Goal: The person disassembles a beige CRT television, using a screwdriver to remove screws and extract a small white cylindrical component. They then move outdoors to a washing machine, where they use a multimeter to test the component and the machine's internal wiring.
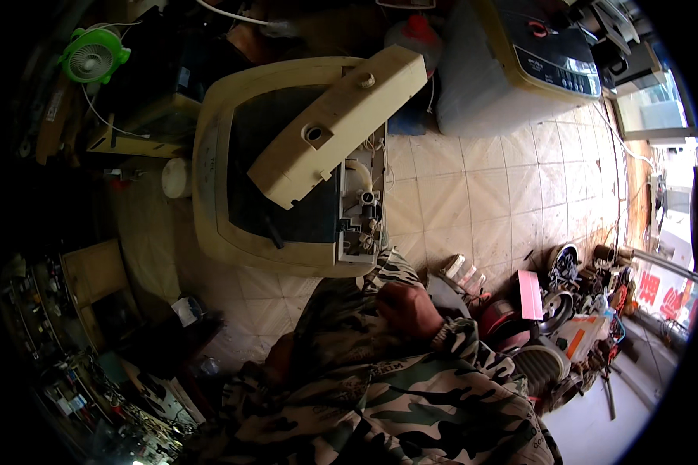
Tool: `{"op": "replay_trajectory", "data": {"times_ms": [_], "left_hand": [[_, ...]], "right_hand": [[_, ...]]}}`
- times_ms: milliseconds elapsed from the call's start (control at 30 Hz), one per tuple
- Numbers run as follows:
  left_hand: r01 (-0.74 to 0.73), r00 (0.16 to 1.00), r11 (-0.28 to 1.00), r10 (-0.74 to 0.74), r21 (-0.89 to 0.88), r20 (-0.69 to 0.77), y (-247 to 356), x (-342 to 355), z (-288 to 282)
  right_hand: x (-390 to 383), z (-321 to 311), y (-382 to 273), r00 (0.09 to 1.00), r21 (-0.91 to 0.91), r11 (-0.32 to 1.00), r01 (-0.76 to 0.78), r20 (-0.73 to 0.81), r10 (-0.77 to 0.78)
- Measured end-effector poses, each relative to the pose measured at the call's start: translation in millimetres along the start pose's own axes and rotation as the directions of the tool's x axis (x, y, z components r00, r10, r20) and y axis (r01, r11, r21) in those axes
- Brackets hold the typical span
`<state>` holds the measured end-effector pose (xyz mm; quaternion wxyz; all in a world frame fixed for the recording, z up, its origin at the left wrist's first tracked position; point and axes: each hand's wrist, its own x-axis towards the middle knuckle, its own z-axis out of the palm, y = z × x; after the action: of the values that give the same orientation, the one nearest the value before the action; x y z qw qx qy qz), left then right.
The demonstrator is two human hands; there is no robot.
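My right hand (409, 310) is closed with curled fingers over my camouflage trouser leg; whatever it may hold is hidden. Dim and mostly behind my sleeve, my left hand (281, 353) lies low by my other leg, its fingers out of sight. In front of me stands a top-loading washing machine (208, 209). Across its dark lid lies a long beige cover panel (341, 116) with a knob and a round hole, set at a slant. Beside it, the opened compartment (364, 205) shows a pale hose, valve and wires. A dark-handled tool (274, 232) rests on the lid's near part.
Another washing machine (481, 85) stands at the far right on the tiled floor (473, 186). Tools and parts are heaped at right around a pink box (530, 294). A green fan (93, 56) is at far left, a white bucket (176, 178) beside the machine, and crowded shelves at left.
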<state>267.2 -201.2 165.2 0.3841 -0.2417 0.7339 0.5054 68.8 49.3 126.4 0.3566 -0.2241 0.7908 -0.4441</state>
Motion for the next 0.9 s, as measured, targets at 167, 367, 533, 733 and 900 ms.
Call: {"op": "replay_trajectory", "data": {"times_ms": [167,367,533,733,900], "left_hand": [[0.062,0.989,0.921,-0.004,0.385,-0.148,-9.8,3.9,-21.9],[0.086,0.990,0.836,-0.013,0.543,-0.137,-50.6,6.6,-50.6],[-0.188,0.982,0.731,0.138,0.656,0.127,-43.5,-2.2,-79.8],[-0.600,0.790,0.715,0.601,0.358,0.123,43.2,-47.5,-162.6],[-0.624,0.778,0.734,0.615,-0.268,-0.128,92.5,-41.5,-180.4]], "right_hand": [[-2.7,53.1,-18.6,0.999,-0.002,1.000,0.026,0.046,-0.026],[6.2,86.4,-32.7,0.991,-0.095,0.995,-0.006,0.131,0.019],[25.1,117.6,-57.4,0.976,-0.183,0.974,0.135,0.192,-0.099],[28.0,108.3,-79.0,0.978,-0.075,0.992,0.101,0.191,-0.085],[19.7,63.5,-124.2,0.964,0.435,0.865,0.250,-0.026,-0.265]]}}
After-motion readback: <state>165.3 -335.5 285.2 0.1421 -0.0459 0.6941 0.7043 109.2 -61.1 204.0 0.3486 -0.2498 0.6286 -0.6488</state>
